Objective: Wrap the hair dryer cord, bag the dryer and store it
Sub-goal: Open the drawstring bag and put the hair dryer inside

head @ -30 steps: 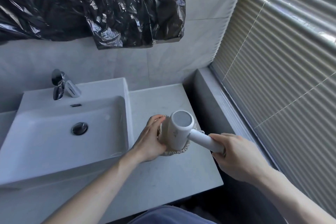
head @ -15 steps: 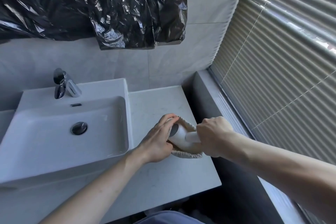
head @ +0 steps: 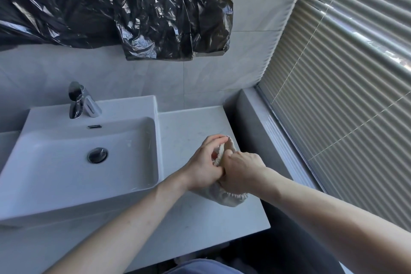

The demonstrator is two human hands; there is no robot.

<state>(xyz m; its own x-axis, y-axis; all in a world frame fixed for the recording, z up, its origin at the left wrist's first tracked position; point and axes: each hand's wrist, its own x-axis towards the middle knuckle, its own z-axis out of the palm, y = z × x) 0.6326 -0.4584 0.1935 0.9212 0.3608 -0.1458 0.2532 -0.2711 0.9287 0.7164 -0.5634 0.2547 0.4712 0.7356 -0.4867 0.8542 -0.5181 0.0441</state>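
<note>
The countertop (head: 189,218) lies bare around the cloth bag (head: 224,194), open toward 6 and 7 o'clock and also toward 12 o'clock, up to the tiled wall (head: 200,78). At 9 o'clock the raised wall of the sink (head: 156,147) blocks a low sideways pass (a hand must go over it). At 3 o'clock the counter edge drops into a dark gap, with the window ledge (head: 262,131) and blinds (head: 344,100) closing that side. Black plastic sheeting (head: 133,11) hangs overhead at 11 o'clock, well above the left hand (head: 203,165) and right hand (head: 241,172), which crowd the bag's mouth.

White sink (head: 142,107) with chrome faucet (head: 75,100) — black plastic sheet (head: 111,6) above.
</note>
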